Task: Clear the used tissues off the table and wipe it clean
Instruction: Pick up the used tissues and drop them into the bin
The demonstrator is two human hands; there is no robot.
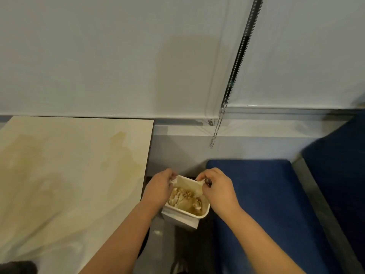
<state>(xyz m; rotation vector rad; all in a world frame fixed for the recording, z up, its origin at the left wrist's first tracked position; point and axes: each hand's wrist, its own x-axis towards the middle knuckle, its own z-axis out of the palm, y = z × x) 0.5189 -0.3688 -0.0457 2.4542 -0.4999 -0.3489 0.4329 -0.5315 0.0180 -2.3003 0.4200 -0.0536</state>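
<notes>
A small white bin sits on the floor between the table and a blue seat. Brown-stained crumpled tissues fill it. Over the bin's far rim, my left hand and my right hand each pinch one end of a stained tissue stretched between them. The beige table lies to the left, with pale brownish wet smears across its top.
A blue cushioned seat stands right of the bin, its backrest further right. White roller blinds cover the window behind, and a bead chain hangs down. A dark object sits at the table's near left corner.
</notes>
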